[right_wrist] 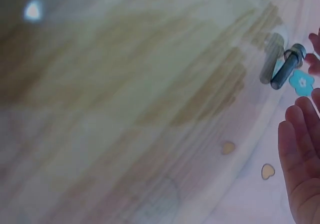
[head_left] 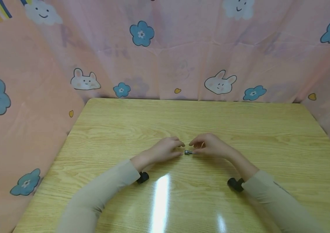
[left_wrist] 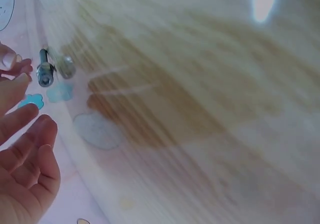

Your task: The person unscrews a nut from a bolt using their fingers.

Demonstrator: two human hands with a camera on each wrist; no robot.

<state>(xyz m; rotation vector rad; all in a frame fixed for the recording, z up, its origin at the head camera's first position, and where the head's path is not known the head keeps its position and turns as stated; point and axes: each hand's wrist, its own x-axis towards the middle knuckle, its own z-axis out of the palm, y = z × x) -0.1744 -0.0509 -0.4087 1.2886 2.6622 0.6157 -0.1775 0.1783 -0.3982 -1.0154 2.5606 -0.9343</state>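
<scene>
A small metal bolt lies on the wooden table between the two hands. Its thicker end points left in the head view. In the right wrist view the bolt shows a smooth dark shank and a wider head with a ring around it. From the left wrist, the bolt turns a round, hollow-looking end toward the camera. My left hand is just left of it, fingers loosely bent and holding nothing. My right hand is at the shank end, thumb and fingers apart; whether a fingertip touches the bolt I cannot tell.
The wooden table is glossy and reflects a bright light. Pink patterned cloth hangs behind it and at both sides. Black wrist devices, left and right, sit by the sleeve cuffs, close to the tabletop.
</scene>
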